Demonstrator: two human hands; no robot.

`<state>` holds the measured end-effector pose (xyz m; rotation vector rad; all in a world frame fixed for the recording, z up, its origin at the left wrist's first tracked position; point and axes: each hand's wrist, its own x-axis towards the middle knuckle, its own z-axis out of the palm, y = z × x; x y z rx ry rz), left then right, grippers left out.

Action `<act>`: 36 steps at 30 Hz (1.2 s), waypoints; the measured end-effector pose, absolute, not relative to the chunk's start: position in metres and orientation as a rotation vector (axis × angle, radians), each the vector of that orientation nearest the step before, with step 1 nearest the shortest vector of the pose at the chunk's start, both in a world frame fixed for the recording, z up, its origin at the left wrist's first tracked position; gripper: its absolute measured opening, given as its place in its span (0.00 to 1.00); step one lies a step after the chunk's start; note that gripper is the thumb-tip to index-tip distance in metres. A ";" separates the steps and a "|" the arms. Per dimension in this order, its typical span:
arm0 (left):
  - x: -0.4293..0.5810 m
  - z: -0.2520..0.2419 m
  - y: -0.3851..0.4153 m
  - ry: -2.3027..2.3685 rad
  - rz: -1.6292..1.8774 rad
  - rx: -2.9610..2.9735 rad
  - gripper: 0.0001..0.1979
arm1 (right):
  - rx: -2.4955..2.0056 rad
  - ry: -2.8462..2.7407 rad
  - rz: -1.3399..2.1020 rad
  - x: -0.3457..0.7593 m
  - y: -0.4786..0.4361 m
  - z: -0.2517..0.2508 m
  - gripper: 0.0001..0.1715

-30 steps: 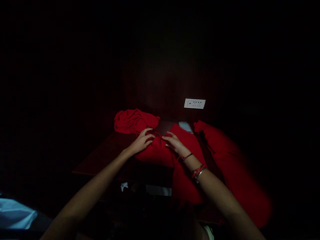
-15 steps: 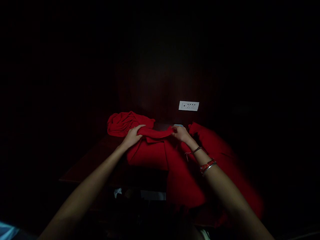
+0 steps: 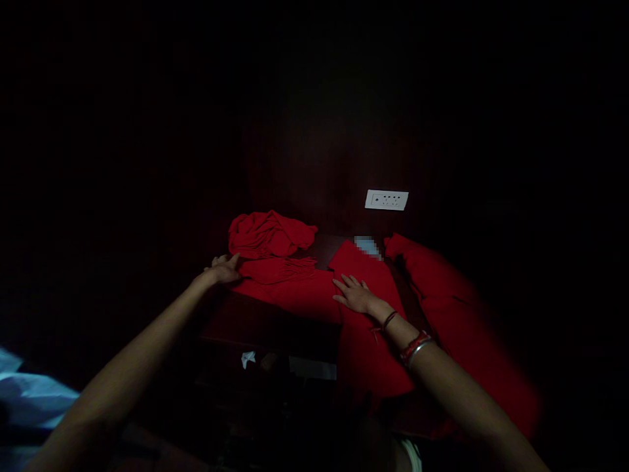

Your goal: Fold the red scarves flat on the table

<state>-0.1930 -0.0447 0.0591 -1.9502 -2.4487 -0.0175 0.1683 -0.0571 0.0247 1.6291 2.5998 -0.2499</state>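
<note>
Dark room, dim table [image 3: 230, 319], and the fringed red cloth [image 3: 278, 270] lies centre, likely soft, light, best pinched by its edges: left hand [image 3: 224, 269] at its left end, grip unclear, right hand [image 3: 356, 295] splayed over red fabric [image 3: 368, 357] at right.

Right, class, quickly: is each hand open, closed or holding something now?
Left hand: at the fringed red cloth's left end; grip cannot be told.
Right hand: open, palm down on red fabric.
</note>
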 end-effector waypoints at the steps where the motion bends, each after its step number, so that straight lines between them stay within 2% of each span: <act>1: -0.180 0.057 -0.045 -2.434 -0.006 -1.977 0.39 | 1.635 2.607 -0.232 0.169 -0.057 0.023 0.35; 4: -0.141 0.053 -0.043 -2.256 0.072 -2.132 0.36 | 1.661 2.669 -0.174 0.172 -0.058 0.016 0.35; 6: -0.129 0.052 -0.040 -2.131 0.100 -2.198 0.28 | 1.677 2.723 -0.138 0.175 -0.060 0.012 0.36; 8: -0.135 0.053 -0.038 -2.126 0.108 -2.099 0.20 | 1.689 2.748 -0.114 0.179 -0.061 0.010 0.38; 13: -0.191 0.072 -0.045 -2.265 0.132 -1.672 0.15 | 1.704 2.715 -0.125 0.187 -0.056 0.008 0.40; 18: -0.164 0.085 -0.064 -2.179 0.086 -1.472 0.17 | 1.702 2.729 -0.130 0.190 -0.049 0.007 0.41; 22: -0.075 0.055 -0.072 -1.746 -0.151 -2.194 0.23 | 1.670 2.762 -0.152 0.192 -0.049 0.009 0.42; 24: -0.047 0.032 -0.071 -1.639 -0.139 -2.489 0.26 | 1.670 2.761 -0.169 0.194 -0.051 0.010 0.43; 29: -0.068 -0.002 -0.062 -1.879 -0.073 -2.649 0.29 | 1.709 2.730 -0.145 0.197 -0.055 0.011 0.42; 33: -0.096 0.005 -0.061 -1.975 -0.085 -2.614 0.29 | 1.728 2.721 -0.123 0.196 -0.054 0.009 0.42; 36: -0.077 0.015 -0.063 -1.943 -0.079 -2.638 0.31 | 1.713 2.720 -0.145 0.195 -0.053 0.010 0.43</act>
